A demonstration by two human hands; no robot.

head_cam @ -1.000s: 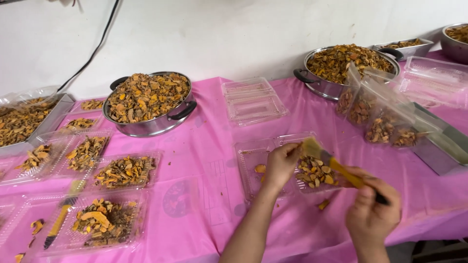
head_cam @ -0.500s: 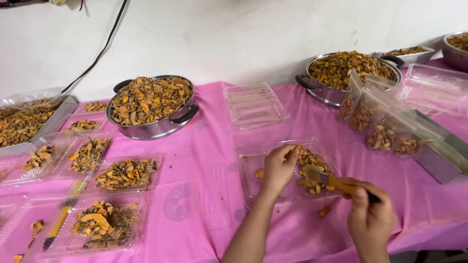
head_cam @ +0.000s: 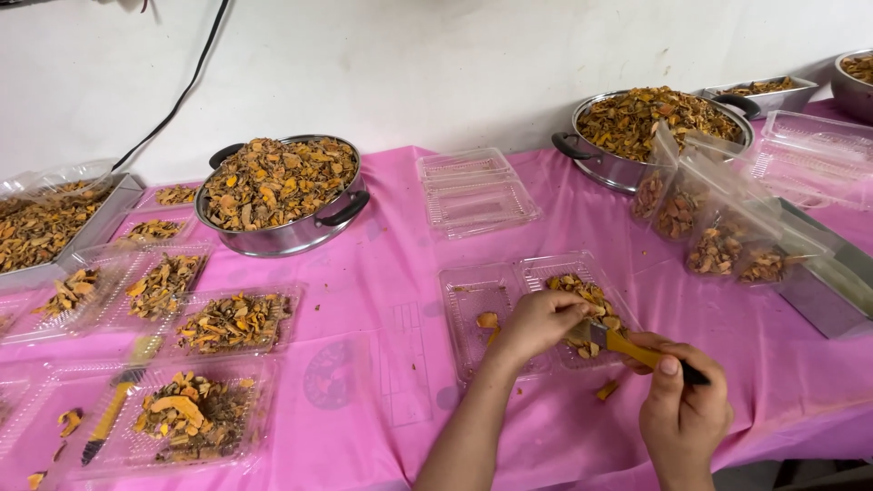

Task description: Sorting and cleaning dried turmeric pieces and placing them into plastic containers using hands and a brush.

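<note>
An open clear plastic clamshell box (head_cam: 473, 300) lies on the pink tablecloth in front of me, its right half holding dried orange-brown slices (head_cam: 582, 293). My left hand (head_cam: 536, 323) rests on the box's middle, fingers curled over the slices. My right hand (head_cam: 682, 409) grips a small yellow-handled knife (head_cam: 627, 345) whose blade points into the filled half next to my left fingers. A few loose slices lie in the left half and on the cloth nearby.
A steel pot (head_cam: 282, 195) of slices stands at centre left, another pot (head_cam: 637, 127) at back right. Several filled clear boxes (head_cam: 232, 320) lie at left, one with a second yellow knife (head_cam: 114, 414). Empty stacked boxes (head_cam: 473, 191) sit at the middle back, a metal tray with filled boxes (head_cam: 727, 236) at right.
The knife has come down from above the box to the slices in its right half. My right hand moved slightly leftward; my left hand shifted onto the box's middle.
</note>
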